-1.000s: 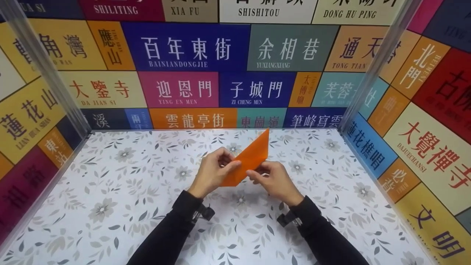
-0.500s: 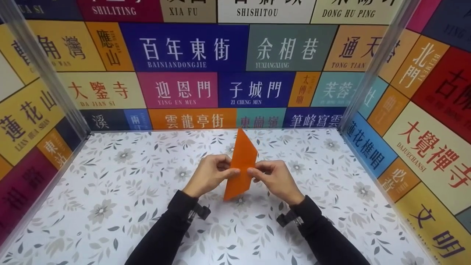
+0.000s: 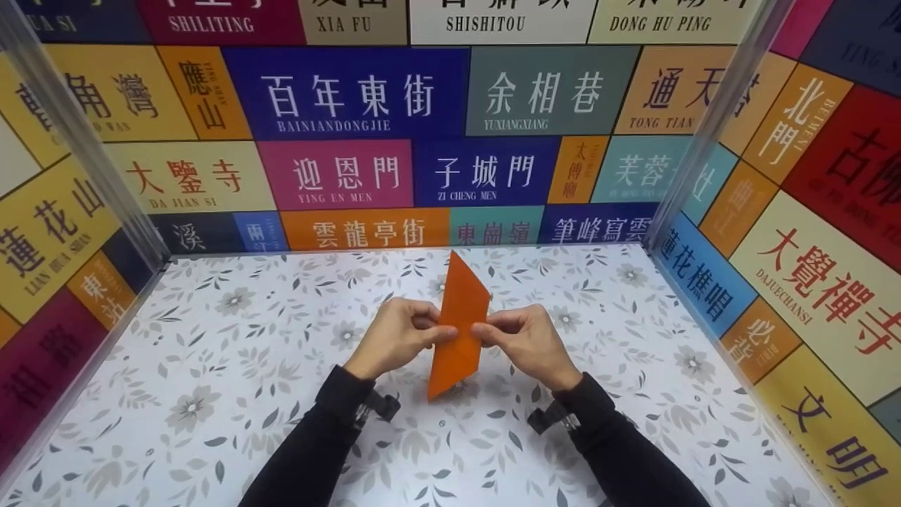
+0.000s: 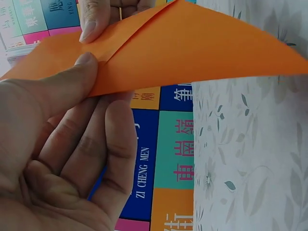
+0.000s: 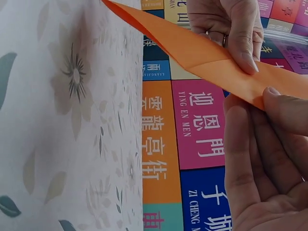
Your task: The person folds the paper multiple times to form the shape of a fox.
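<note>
A folded sheet of orange paper (image 3: pixel 461 317) is held up between both hands, its long side running nearly upright in the head view. The left hand (image 3: pixel 400 334) pinches its left edge, thumb on the near face and fingers behind. On the opposite edge, the right hand (image 3: pixel 529 343) pinches it the same way. A slanting fold line crosses the orange paper (image 4: pixel 192 48) in the left wrist view. From the right wrist, the paper (image 5: pixel 202 57) shows a pointed end and a layered lower edge. Both thumbs press close to each other near its middle.
A white tabletop (image 3: pixel 232 394) with a grey flower and leaf print lies below the hands. Panels of coloured sign blocks (image 3: pixel 345 91) stand at the back and both sides, with clear strips at the corners. Black sleeves (image 3: pixel 303 443) and wrist-worn cameras (image 3: pixel 380 407) flank the work.
The orange paper has turned from a rightward slant to nearly upright and come slightly lower. The right hand's fingers, earlier at its lower right edge, now pinch its right side.
</note>
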A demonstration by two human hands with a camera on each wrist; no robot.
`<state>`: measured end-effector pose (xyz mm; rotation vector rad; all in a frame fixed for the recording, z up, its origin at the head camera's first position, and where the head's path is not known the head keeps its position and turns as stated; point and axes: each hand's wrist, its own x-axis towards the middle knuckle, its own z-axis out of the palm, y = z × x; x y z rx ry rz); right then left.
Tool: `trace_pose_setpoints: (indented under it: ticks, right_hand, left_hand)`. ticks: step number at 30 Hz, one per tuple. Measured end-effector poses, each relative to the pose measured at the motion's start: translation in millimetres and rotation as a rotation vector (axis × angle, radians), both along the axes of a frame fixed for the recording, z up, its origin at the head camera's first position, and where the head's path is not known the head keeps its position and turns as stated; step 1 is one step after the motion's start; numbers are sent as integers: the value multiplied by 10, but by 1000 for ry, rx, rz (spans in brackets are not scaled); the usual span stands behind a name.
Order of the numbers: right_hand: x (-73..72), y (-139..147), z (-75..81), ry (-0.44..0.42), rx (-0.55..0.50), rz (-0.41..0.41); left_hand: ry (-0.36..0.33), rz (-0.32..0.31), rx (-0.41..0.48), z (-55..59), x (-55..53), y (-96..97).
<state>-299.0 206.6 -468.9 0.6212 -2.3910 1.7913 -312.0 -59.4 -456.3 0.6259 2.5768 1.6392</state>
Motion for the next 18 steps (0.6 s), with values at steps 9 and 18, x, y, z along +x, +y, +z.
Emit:
trace_pose_setpoints:
  ticks: [9,18]
  right_hand:
    - [12,-21,13,-58,-81,55]
    - [19,-22,31,-89,-120,32]
  left_hand:
    - [0,-42,-9,58,10,-37]
    - [50,-35,-3,50,10,-19]
